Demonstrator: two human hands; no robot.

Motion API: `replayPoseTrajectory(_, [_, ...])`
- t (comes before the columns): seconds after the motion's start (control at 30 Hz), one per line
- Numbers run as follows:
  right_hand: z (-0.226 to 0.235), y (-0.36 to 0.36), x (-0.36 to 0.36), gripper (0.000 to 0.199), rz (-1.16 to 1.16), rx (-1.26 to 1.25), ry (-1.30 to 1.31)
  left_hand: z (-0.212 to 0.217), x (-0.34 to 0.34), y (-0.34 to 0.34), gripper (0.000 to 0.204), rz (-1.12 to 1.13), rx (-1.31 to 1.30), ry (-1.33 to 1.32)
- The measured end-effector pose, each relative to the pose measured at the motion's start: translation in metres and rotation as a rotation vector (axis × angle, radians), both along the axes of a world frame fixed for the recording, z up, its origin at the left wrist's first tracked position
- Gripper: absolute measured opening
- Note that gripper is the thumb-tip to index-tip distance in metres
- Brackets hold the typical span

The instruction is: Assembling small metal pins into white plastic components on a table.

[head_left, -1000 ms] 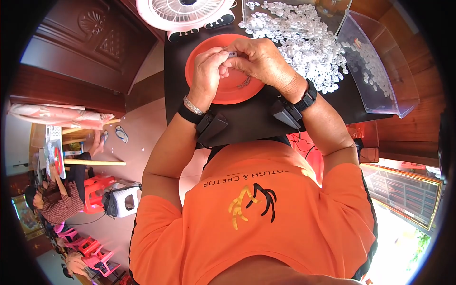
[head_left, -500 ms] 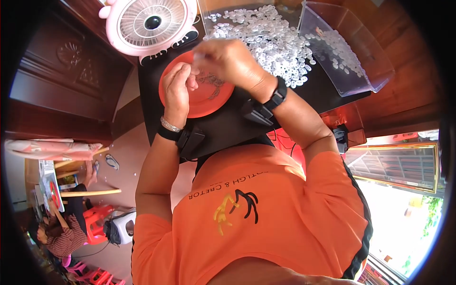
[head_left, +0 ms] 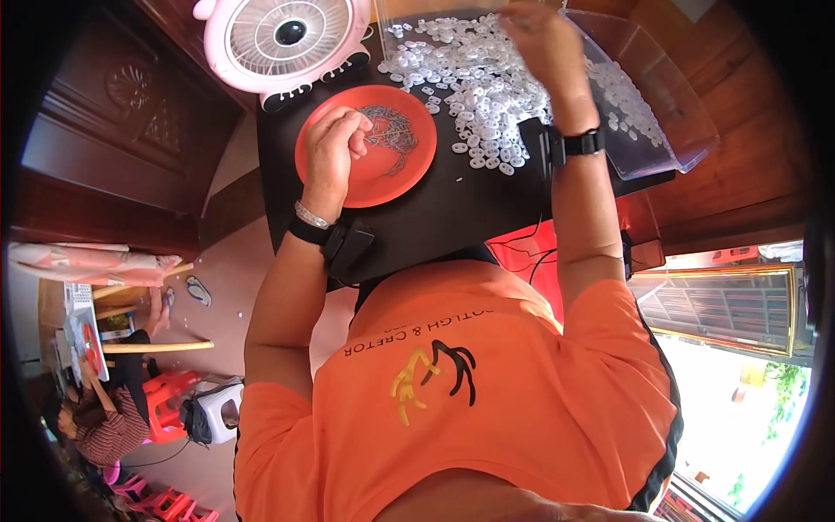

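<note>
My left hand is over the left part of a round orange-red plate, its fingers curled together. Whatever it pinches, if anything, is too small to make out. A tangle of thin grey metal pieces lies on the plate. At the far side, my right hand hovers over a heap of small clear-white oval pieces with two holes. Its fingers are blurred near the top edge, and I cannot see what they hold.
A pink fan stands at the far left of the black table. Right of the heap sits a clear plastic bin with more pieces. Another person sits at the left near red stools.
My right hand has moved away from my left hand, to the right and far over the heap of pieces. My left hand stays above the plate, still curled.
</note>
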State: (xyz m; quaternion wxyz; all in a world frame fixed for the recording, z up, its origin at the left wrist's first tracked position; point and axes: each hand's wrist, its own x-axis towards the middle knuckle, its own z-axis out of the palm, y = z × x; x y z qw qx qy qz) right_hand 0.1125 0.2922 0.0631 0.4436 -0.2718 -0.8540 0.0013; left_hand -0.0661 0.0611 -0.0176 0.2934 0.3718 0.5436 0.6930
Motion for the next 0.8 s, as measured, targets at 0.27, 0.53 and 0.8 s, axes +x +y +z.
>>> replayPoseTrajectory(0.27, [-0.063,-0.006,-0.073,0.020,0.254,-0.263,-0.606,0.001,-0.003,0.001,0.024,0.011,-0.031,0.005])
replayPoseTrajectory(0.53, [-0.083,0.001,-0.089,0.016,0.142,-0.157,-0.748,0.001,-0.007,-0.001,0.025,-0.020,-0.049,0.010])
replayPoseTrajectory(0.8, [-0.038,-0.062,-0.070,0.017,0.657,-0.788,-0.350,-0.001,-0.007,-0.001,0.025,-0.070,-0.100,0.048])
